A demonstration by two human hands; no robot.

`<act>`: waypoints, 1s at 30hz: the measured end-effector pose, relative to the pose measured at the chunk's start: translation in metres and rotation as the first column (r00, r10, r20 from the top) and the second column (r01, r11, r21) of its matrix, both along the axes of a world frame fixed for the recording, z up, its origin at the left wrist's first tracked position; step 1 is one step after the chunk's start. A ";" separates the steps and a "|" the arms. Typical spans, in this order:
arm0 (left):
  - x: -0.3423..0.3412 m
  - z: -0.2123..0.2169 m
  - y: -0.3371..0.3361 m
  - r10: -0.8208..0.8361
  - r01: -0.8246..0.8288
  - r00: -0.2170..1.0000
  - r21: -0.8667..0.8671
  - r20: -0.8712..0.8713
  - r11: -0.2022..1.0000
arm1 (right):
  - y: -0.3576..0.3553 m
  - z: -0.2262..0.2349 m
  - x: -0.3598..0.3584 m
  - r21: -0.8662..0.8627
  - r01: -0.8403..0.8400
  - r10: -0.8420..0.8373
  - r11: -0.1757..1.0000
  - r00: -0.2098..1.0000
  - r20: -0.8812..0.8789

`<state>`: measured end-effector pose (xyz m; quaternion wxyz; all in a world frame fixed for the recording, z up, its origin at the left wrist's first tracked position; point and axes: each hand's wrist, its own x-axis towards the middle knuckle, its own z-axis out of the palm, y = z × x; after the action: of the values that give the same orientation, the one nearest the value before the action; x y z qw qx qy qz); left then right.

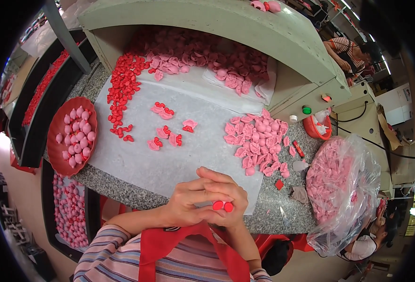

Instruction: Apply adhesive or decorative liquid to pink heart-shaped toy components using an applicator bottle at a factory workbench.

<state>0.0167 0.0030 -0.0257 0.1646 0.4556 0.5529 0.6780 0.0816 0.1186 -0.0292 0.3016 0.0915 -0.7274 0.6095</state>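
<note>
My left hand (187, 199) and my right hand (233, 191) are closed together over the near edge of the white sheet, fingers overlapping. A small red two-lobed piece (222, 206) sticks out between them on the near side; whatever else lies within the palms is hidden. Beyond the hands, several pink shell-like pieces with red two-lobed parts (162, 110) rest on the sheet. To their right spreads a heap of loose pink shell pieces (259, 136). Loose red two-lobed pieces (121, 89) form a long pile at the far left of the sheet.
A red scalloped bowl (52, 141) of round pink pieces stands left. At the back, a pale open-fronted box (207, 19) covers more pieces. Right are a clear plastic bag (362, 174) of pink pieces, a small red basket (328, 135) and a nozzle tip (283, 216). Other people are beyond.
</note>
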 end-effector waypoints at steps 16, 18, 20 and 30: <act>0.000 0.003 0.002 0.011 -0.011 1.000 0.015 0.021 1.000 | 0.000 -0.001 -0.001 -0.012 0.009 -0.008 1.000 1.000 0.006; -0.001 0.001 -0.001 0.004 -0.005 0.999 0.014 0.041 1.000 | -0.002 -0.001 -0.003 -0.004 0.004 -0.004 1.000 1.000 0.007; 0.000 0.001 0.001 0.008 -0.009 0.999 0.011 0.049 1.000 | -0.001 -0.001 -0.003 -0.011 0.002 -0.002 1.000 1.000 0.007; 0.001 0.001 0.001 -0.007 0.014 0.978 -0.034 0.209 0.999 | -0.005 0.001 0.000 -0.075 0.019 -0.011 0.997 0.995 0.098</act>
<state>0.0174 0.0041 -0.0247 0.2334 0.3819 0.5421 0.7112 0.0816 0.1140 -0.0283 0.2735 0.0446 -0.7184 0.6380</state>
